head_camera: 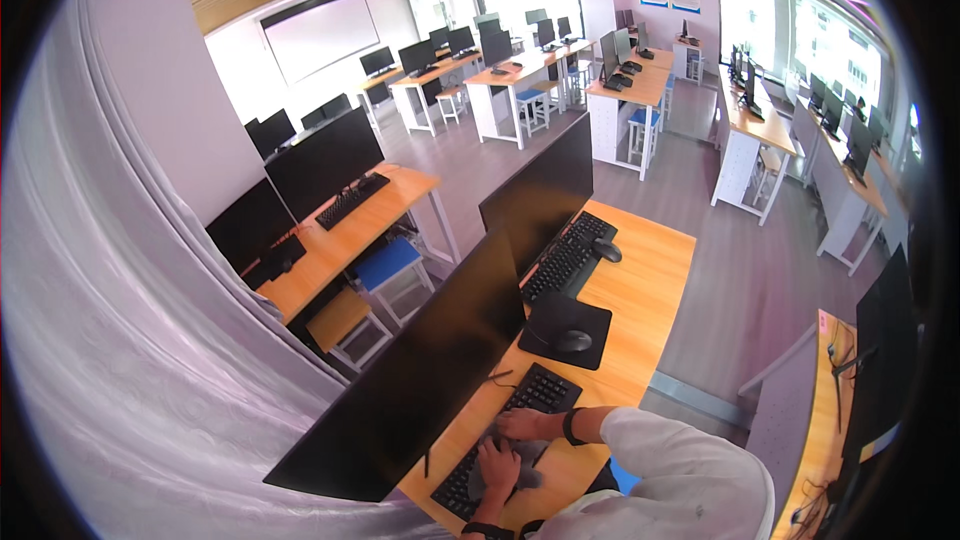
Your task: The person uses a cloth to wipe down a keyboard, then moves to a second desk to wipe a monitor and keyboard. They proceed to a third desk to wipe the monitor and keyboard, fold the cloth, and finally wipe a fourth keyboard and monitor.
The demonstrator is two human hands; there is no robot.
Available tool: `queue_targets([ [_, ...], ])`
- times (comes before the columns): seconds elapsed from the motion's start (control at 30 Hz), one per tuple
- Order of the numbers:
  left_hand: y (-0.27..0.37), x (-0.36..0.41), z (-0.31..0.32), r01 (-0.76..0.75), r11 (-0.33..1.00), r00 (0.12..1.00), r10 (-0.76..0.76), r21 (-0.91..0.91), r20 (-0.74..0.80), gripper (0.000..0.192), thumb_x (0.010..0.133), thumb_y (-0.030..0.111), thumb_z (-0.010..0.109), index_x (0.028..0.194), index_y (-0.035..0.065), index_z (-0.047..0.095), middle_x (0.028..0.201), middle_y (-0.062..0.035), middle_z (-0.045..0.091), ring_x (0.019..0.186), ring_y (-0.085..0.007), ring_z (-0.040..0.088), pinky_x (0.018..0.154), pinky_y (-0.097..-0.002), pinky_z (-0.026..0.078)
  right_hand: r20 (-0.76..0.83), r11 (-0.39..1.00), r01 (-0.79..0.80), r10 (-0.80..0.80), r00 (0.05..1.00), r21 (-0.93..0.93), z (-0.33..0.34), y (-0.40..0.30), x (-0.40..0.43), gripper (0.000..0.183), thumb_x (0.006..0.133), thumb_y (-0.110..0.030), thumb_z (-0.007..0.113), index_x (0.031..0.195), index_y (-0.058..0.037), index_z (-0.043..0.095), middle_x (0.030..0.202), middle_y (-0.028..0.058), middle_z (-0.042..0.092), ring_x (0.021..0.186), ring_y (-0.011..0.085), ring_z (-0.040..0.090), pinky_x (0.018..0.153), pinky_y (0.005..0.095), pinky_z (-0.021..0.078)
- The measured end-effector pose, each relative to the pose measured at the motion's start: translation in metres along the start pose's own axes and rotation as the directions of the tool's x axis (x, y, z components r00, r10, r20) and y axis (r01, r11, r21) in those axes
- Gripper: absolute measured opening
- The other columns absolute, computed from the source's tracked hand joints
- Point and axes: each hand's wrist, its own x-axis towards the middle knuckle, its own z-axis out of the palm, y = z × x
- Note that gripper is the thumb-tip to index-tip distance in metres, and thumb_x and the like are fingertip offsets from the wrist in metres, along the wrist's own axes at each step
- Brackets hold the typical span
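Note:
A black keyboard (546, 390) lies on the wooden desktop in front of a dark monitor (420, 367). My left hand (499, 462) presses a grey cloth (528, 478) onto the keyboard's near part, fingers bent over it. Just beyond it, my right hand (521, 424) rests over the middle of the keys with curled fingers. Part of the cloth shows beneath that hand, but its grip is hidden. Dark bands circle both wrists. Past the keyboard, a black mouse (574, 341) sits on a black mouse pad (540, 349).
Farther along this desk (660, 277) are a second keyboard (568, 259), a mouse (607, 250) and another monitor (547, 180). A grey curtain (150, 360) hangs at the left. To the right stands another desk (814, 420) with a monitor (885, 352) and cables. Stools (390, 264) stand beyond the near monitor.

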Motion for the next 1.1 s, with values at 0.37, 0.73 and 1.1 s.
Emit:
queue_targets([
  [0.37,-0.002,0.004,0.005,-0.025,0.998,0.995,0.031,0.064,-0.094,0.046,0.070,0.016,0.069,0.111,0.0005,0.054,0.114,-0.0232,0.048,0.103,-0.0403,0.048,0.087,-0.0493,0.044,0.089,0.966,0.256,-0.253,0.963,-0.031,0.002,0.024,0.017,0.029,0.070,-0.018,0.071,0.094,-0.0034,0.063,0.098,0.0081,0.059,0.102,0.0251,0.057,0.088,0.0355,0.0494],
  [0.73,0.001,0.000,-0.001,-0.010,1.000,0.999,0.011,0.026,-0.053,0.043,0.076,0.016,0.068,0.114,0.0021,0.055,0.116,-0.0222,0.049,0.105,-0.0398,0.048,0.089,-0.0488,0.044,-0.125,0.894,0.423,-0.441,0.889,-0.148,-0.007,0.033,-0.003,0.024,0.077,-0.017,0.064,0.098,-0.0048,0.058,0.097,0.0071,0.053,0.098,0.0242,0.055,0.080,0.0341,0.0515],
  [1.1,0.003,0.000,-0.005,-0.018,0.999,0.996,0.021,0.042,-0.085,0.043,0.073,0.015,0.069,0.112,0.0012,0.056,0.116,-0.0224,0.048,0.102,-0.0405,0.049,0.087,-0.0496,0.044,0.011,0.942,0.335,-0.335,0.942,-0.013,0.000,0.025,0.022,0.019,0.078,-0.017,0.064,0.092,-0.0040,0.062,0.092,0.0111,0.061,0.090,0.0293,0.061,0.078,0.0379,0.0505],
])
